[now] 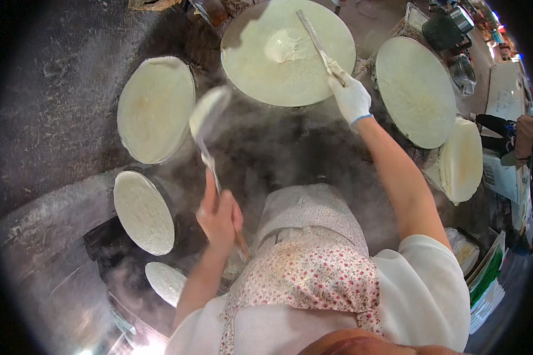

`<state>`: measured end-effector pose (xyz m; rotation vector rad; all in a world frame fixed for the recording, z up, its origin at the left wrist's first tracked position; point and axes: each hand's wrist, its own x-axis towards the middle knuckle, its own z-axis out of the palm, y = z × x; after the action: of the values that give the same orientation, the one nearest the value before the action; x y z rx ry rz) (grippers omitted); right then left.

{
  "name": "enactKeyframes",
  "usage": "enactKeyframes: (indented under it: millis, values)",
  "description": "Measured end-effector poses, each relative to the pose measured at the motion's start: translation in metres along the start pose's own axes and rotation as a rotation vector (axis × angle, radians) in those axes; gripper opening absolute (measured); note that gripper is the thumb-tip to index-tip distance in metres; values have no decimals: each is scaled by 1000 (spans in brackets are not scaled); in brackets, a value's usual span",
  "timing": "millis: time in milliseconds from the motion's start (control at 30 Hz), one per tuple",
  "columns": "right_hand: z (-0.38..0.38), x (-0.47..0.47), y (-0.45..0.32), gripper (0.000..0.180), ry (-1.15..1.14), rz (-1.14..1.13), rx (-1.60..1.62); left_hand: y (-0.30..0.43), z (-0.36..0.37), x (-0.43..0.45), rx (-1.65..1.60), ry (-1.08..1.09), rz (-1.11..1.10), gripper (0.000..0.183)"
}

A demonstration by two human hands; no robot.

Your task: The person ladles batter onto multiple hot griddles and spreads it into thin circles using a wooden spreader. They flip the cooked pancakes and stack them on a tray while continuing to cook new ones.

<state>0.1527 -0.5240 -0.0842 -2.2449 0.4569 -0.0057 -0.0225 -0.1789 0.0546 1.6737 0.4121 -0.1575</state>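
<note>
My bare left hand (221, 217) grips the handle of a metal ladle (209, 113). Pale batter coats the blurred ladle bowl, which is raised between two round griddles. In a white knit glove, my right hand (350, 95) holds a long, flat batter-smeared spreader (313, 35) over the far round griddle (244, 33). A thin pale batter sheet (266, 82) covers most of that griddle, with its grey surface showing at the upper left. A thicker wet pool of batter (284, 45) lies near the middle, just left of the spreader.
Round batter sheets lie on griddles at left (157, 111), lower left (144, 213) and right (415, 93). A stack of thin pancakes (462, 159) stands at the right. Behind are a dark kettle (444, 29) and a clear container (463, 73). Steam drifts before my floral apron (311, 270).
</note>
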Motion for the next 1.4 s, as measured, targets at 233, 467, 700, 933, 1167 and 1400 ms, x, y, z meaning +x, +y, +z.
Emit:
enactKeyframes:
  millis: [233, 467, 700, 933, 1167, 1400]
  values:
    - [-26, -57, -4, 44, -260, -94, -166, 57, 56, 143, -385, -216, -33, 54]
    - [-18, -53, 8, 42, -251, -59, -26, 29, 87, 165, -637, -304, -242, 43]
    - [2, -42, 12, 47, -332, -73, 141, 18, 107, 152, -791, -119, -526, 49]
    - [-14, -66, -42, 40, -489, 237, 477, 24, 79, 141, -1550, -404, -801, 31]
    - [-109, -94, -108, 44, -156, 95, 701, 62, 48, 103, -1737, -637, -662, 43]
    - [-62, -79, -56, 45, -54, 200, 644, 62, 39, 104, -1709, -731, -604, 44]
